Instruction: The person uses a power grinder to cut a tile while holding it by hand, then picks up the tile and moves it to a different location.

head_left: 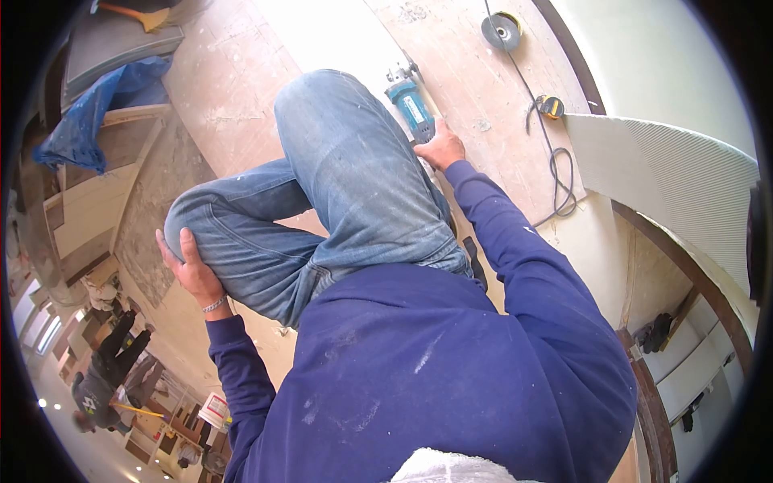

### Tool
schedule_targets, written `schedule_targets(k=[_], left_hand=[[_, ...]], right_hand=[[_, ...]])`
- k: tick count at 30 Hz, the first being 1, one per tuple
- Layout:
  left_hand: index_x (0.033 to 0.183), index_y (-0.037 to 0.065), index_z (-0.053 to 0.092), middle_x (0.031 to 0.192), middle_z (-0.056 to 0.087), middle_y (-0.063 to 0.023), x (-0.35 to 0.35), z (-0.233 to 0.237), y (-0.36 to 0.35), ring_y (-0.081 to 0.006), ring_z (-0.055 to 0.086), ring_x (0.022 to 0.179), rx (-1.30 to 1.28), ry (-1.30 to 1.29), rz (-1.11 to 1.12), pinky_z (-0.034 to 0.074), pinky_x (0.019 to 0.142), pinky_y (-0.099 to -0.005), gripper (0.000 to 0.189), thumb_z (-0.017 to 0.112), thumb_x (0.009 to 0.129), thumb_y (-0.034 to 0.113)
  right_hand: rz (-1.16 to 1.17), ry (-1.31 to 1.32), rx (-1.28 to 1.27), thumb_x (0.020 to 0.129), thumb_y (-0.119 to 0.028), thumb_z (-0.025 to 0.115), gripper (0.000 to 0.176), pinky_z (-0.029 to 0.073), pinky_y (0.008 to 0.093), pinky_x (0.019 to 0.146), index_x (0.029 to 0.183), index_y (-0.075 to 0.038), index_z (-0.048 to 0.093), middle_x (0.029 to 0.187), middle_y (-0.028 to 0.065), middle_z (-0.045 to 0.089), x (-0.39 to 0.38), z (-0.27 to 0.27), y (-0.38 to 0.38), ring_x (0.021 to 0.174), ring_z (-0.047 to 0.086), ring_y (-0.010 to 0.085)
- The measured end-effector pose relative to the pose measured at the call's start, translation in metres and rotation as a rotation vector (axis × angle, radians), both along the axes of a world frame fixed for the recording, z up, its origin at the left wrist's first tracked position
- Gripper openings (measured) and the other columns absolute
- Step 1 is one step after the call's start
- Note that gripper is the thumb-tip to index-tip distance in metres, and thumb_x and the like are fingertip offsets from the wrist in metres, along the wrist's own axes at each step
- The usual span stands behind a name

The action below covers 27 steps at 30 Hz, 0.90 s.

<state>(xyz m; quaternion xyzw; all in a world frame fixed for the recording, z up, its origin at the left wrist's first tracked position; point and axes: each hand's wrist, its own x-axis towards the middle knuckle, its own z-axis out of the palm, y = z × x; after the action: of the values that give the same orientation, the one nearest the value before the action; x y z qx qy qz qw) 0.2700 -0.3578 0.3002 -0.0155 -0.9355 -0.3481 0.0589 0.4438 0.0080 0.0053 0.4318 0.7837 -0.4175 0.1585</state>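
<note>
My right hand [442,148] is closed round the rear end of a teal power tool [413,110]. The tool has a pale label on its body and a metal head at its far end; its exact kind is hard to tell. It lies along the right edge of a long white board [326,32], beside my raised knee. My left hand [196,270] rests on my other knee, thumb apart from the fingers, holding nothing. Part of the board is hidden behind my jeans [346,161].
A dark round disc [501,32], a yellow tape measure [551,107] and a looped black cable [561,183] lie to the right. Curved ribbed panelling [676,173] borders that side. Blue plastic sheeting [101,121] hangs at left. Another person [105,382] is farther off, lower left.
</note>
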Motion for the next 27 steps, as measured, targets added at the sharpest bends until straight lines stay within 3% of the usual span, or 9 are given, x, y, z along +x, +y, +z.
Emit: schedule_targets(k=[3, 6, 12, 25, 27], left_hand=[[0.151, -0.007, 0.035, 0.155, 0.037, -0.0226, -0.001, 0.0, -0.001, -0.0299, 0.036, 0.143, 0.023, -0.007, -0.008, 0.025, 0.119, -0.0385, 0.079, 0.061, 0.098, 0.046], [0.152, -0.006, 0.035, 0.153, 0.04, -0.0207, 0.0, 0.0, 0.0, -0.026, 0.042, 0.136, 0.004, 0.008, 0.0, 0.031, 0.116, -0.0356, 0.081, 0.062, 0.097, 0.046], [0.151, -0.006, 0.035, 0.155, 0.036, -0.0225, 0.002, 0.002, 0.004, -0.0298, 0.036, 0.143, 0.019, -0.01, 0.001, 0.025, 0.119, -0.0387, 0.08, 0.061, 0.098, 0.047], [0.151, -0.007, 0.035, 0.156, 0.037, -0.0226, 0.0, 0.001, 0.0, -0.0299, 0.035, 0.143, 0.021, -0.002, -0.011, 0.025, 0.119, -0.0389, 0.08, 0.061, 0.098, 0.047], [0.152, -0.007, 0.034, 0.154, 0.039, -0.0207, 0.0, 0.0, -0.001, -0.0267, 0.041, 0.138, 0.007, 0.012, -0.012, 0.029, 0.117, -0.0358, 0.081, 0.061, 0.097, 0.047]], right_hand=[[0.01, -0.013, -0.014, 0.066, -0.04, 0.077, 0.097, 0.051, 0.0443, 0.098, 0.147, -0.005, 0.039, 0.119, 0.0269, 0.067, 0.001, 0.002, 0.0, 0.111, 0.066, 0.0401], [0.011, -0.01, -0.013, 0.066, -0.04, 0.078, 0.097, 0.051, 0.0444, 0.098, 0.147, -0.005, 0.039, 0.119, 0.0269, 0.067, 0.002, 0.003, 0.0, 0.111, 0.066, 0.0403], [0.012, 0.001, 0.004, 0.066, -0.039, 0.074, 0.094, 0.051, 0.0447, 0.097, 0.146, -0.005, 0.039, 0.117, 0.0277, 0.067, 0.006, 0.005, -0.001, 0.11, 0.066, 0.0415], [0.014, -0.01, -0.017, 0.067, -0.045, 0.074, 0.096, 0.051, 0.0456, 0.097, 0.147, -0.005, 0.038, 0.119, 0.0279, 0.066, 0.012, 0.01, -0.002, 0.111, 0.065, 0.0416], [0.014, -0.032, -0.026, 0.067, -0.046, 0.075, 0.096, 0.051, 0.0459, 0.097, 0.147, -0.006, 0.039, 0.12, 0.0277, 0.066, 0.013, 0.01, -0.002, 0.112, 0.065, 0.0419]])
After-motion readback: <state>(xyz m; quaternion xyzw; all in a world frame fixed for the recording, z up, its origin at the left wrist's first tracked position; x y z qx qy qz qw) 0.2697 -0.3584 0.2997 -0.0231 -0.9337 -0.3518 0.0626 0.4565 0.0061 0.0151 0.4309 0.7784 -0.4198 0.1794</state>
